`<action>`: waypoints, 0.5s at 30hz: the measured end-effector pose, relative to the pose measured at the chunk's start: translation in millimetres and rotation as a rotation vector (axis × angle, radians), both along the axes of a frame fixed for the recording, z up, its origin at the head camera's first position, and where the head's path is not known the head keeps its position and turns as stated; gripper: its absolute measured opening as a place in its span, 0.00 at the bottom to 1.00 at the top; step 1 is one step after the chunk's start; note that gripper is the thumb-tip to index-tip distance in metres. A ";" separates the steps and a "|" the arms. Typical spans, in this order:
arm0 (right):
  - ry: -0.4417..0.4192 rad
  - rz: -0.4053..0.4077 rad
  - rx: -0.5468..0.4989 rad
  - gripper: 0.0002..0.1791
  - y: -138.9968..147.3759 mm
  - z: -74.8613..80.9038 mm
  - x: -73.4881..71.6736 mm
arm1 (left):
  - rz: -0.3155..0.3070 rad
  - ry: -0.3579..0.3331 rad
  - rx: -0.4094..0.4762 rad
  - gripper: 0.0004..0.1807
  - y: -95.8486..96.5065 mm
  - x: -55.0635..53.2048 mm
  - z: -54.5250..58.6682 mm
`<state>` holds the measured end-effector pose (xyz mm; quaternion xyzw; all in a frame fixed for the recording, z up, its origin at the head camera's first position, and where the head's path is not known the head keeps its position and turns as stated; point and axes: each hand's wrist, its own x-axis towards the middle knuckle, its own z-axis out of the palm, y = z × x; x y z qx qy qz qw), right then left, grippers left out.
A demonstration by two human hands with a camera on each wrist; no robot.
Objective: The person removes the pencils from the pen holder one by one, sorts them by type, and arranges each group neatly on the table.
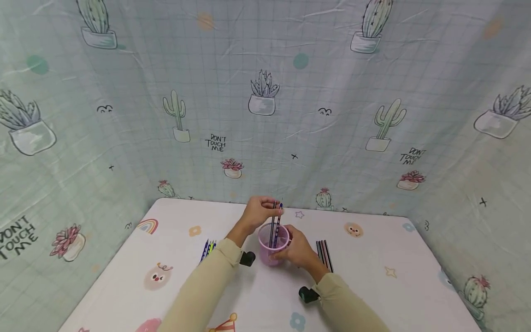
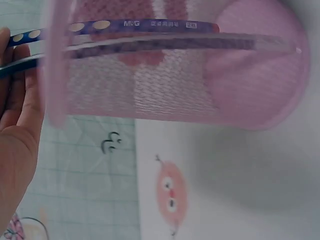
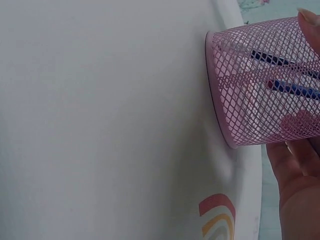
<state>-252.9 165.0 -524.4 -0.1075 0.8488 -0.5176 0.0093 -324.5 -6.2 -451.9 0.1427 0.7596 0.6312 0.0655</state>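
Note:
A pink mesh pen cup (image 1: 269, 256) stands upright on the table. My right hand (image 1: 299, 249) grips its right side, with the thumb on the near wall and fingers around the far side. Inside lean a blue pencil (image 2: 150, 26) with pale round dots and a darker pencil (image 2: 150, 47) with a pale lower end. Above the rim, my left hand (image 1: 259, 214) pinches at the upper ends of these pencils; how firmly it holds each one I cannot tell. Their lower ends show through the mesh cup (image 3: 245, 115) in the right wrist view.
Several blue and yellow pencils (image 1: 206, 250) lie left of the cup, partly behind my left sleeve. Several dark and reddish pencils (image 1: 325, 254) lie to the right, beside my right forearm. A patterned cloth (image 1: 265, 138) hangs behind the white table (image 1: 365, 258).

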 end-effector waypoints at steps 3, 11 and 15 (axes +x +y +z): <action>0.002 0.001 0.006 0.51 1.0 -1.8 -1.6 | 0.016 0.051 0.047 0.16 1.4 -1.8 15.4; -0.005 0.000 0.006 0.51 1.4 -2.5 -1.5 | 0.054 0.126 0.163 0.12 1.4 -2.3 61.7; 0.000 0.005 0.004 0.51 1.3 0.0 -0.1 | 0.045 0.124 0.202 0.12 -2.4 2.5 81.3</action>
